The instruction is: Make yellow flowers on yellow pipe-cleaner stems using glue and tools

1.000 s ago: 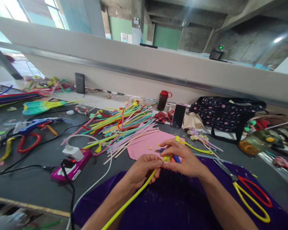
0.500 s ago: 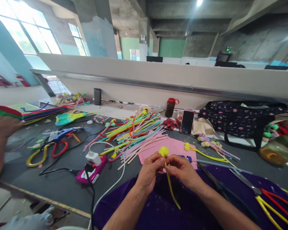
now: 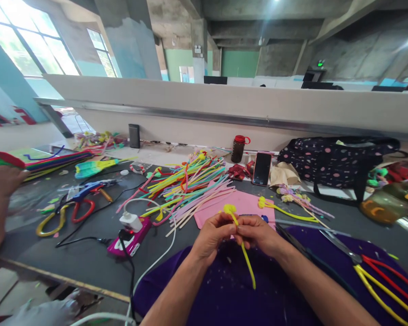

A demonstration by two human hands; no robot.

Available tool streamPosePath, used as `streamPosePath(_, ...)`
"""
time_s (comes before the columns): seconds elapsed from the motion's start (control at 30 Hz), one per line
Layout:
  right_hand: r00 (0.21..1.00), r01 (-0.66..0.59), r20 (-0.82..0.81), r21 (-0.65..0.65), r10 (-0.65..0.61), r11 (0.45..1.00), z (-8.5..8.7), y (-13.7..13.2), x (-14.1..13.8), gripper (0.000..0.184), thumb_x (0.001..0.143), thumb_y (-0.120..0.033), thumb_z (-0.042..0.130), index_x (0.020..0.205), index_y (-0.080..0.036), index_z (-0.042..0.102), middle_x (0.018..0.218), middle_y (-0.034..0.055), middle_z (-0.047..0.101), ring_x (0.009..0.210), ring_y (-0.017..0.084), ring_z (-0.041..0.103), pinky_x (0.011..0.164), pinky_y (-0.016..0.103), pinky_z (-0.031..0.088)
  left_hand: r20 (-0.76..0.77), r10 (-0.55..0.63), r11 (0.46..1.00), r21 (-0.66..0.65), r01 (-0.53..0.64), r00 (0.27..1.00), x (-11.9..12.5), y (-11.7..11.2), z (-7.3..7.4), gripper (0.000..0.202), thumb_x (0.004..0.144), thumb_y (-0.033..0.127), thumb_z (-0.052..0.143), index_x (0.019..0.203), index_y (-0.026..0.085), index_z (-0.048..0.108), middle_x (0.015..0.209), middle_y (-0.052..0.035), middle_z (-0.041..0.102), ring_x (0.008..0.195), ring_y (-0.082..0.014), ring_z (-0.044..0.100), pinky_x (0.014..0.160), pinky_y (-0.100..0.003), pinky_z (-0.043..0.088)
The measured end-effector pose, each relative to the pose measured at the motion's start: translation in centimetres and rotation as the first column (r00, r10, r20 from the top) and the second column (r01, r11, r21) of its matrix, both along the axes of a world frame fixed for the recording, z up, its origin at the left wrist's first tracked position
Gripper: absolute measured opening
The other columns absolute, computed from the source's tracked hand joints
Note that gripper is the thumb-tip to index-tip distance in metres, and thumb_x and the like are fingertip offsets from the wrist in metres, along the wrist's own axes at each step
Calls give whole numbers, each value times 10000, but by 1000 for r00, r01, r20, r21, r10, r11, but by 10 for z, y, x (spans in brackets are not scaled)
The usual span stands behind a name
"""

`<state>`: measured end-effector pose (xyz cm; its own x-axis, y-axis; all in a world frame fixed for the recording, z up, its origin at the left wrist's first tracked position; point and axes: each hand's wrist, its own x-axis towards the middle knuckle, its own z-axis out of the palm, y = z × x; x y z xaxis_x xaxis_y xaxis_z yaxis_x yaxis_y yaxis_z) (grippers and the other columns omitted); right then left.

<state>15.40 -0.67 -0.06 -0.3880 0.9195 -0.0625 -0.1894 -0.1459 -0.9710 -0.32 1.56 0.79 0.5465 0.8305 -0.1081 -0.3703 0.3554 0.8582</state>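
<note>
Between my two hands is a yellow pipe-cleaner flower (image 3: 248, 265), its fuzzy bloom at the top and its stem hanging down toward the purple cloth (image 3: 231, 294). My left hand (image 3: 213, 237) pinches it just under the bloom. The fingertips of my right hand (image 3: 258, 233) close on the stem right beside the left thumb. Under and behind the hands lies a pink sheet (image 3: 238, 201). Another yellow pipe-cleaner flower (image 3: 289, 213) rests to the right, its bloom on the sheet's edge. Past the sheet, a pile of coloured pipe cleaners (image 3: 187, 185) spreads to the left.
A magenta power strip (image 3: 131, 237) with cables sits left. Scissors (image 3: 83, 209) and a blue glue gun (image 3: 90, 190) lie beyond. Large shears (image 3: 357, 258) rest at right. A phone (image 3: 261, 168), bottle (image 3: 238, 149) and dark bag (image 3: 336, 165) stand behind. Another person's hand (image 3: 3, 181) is at far left.
The flower has turned in my hands: its bloom now tips away and the stem crosses in front. My right fingers have drawn closer to my left. The view has shifted slightly.
</note>
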Motion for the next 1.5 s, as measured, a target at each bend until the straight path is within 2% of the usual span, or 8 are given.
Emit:
streamPosePath(0.4, 1000, -10, 16, -39, 10, 999, -5, -1, -6, 237, 761, -360, 575, 787, -125, 598, 594, -11, 588, 396, 43, 457, 367, 161, 238, -41, 68, 997, -37, -70, 997, 3, 5, -4, 211, 652, 278, 675, 768, 103, 652, 493, 12, 536, 424, -51, 428, 425, -175, 283)
streamPosePath(0.6, 924, 26, 374, 149, -81, 989, 29, -8, 15, 228, 785, -336, 527, 875, -152, 626, 760, 19, 648, 486, 74, 536, 395, 166, 308, -13, 102, 988, -112, -103, 995, 0, 9, -1, 178, 616, 252, 698, 684, 107, 620, 564, 12, 565, 402, -15, 399, 350, -125, 269)
streamPosePath(0.73, 619, 339, 551, 455, -560, 823, 38, -20, 64, 241, 806, -346, 485, 864, -160, 628, 746, 23, 649, 553, 112, 558, 481, 210, 377, 102, 90, 973, -223, -65, 991, -6, 10, 7, 225, 572, 260, 721, 669, 119, 574, 629, 5, 581, 412, -10, 398, 309, -95, 230)
streamPosePath(0.87, 168, 191, 791, 560, -589, 806, 17, -38, 88, 276, 779, -421, 501, 743, -189, 645, 703, 26, 650, 629, 163, 573, 538, 248, 359, 112, 54, 972, -232, -26, 992, -7, 7, 10, 212, 575, 234, 717, 681, 116, 578, 617, 4, 584, 412, -13, 413, 311, -91, 260)
streamPosePath(0.97, 148, 143, 901, 389, -408, 910, -1, -43, 78, 365, 781, -523, 452, 752, -209, 637, 643, 11, 641, 578, 157, 568, 503, 236, 317, 112, 37, 976, -217, -12, 993, -5, 6, 8, 182, 605, 217, 704, 698, 113, 587, 613, -2, 594, 410, -16, 423, 311, -91, 269)
streamPosePath(1.1, 75, 263, 921, 351, -381, 899, -20, -26, 61, 405, 682, -555, 546, 786, -171, 618, 714, 61, 644, 655, 190, 574, 520, 245, 295, 129, 30, 976, -217, -2, 991, -5, 5, 5, 177, 611, 215, 706, 696, 108, 593, 605, -2, 595, 406, -12, 425, 315, -85, 280)
streamPosePath(1.37, 304, 314, 856, 324, -418, 892, -30, -18, 62, 233, 691, -396, 537, 716, -164, 546, 637, 13, 614, 592, 162, 555, 508, 228, 354, 255, 74, 962, -274, -1, 964, -11, 5, 6, 186, 621, 230, 704, 719, 102, 610, 614, -11, 595, 407, -12, 435, 305, -74, 289)
streamPosePath(1.5, 710, 572, 408, 139, -573, 808, -19, -30, 53, 209, 639, -331, 612, 746, -172, 528, 551, -32, 552, 505, 128, 506, 493, 225, 386, 310, 100, 957, -289, -7, 945, -15, 4, 5, 187, 634, 230, 698, 731, 94, 614, 631, -16, 600, 400, -12, 448, 301, -79, 318)
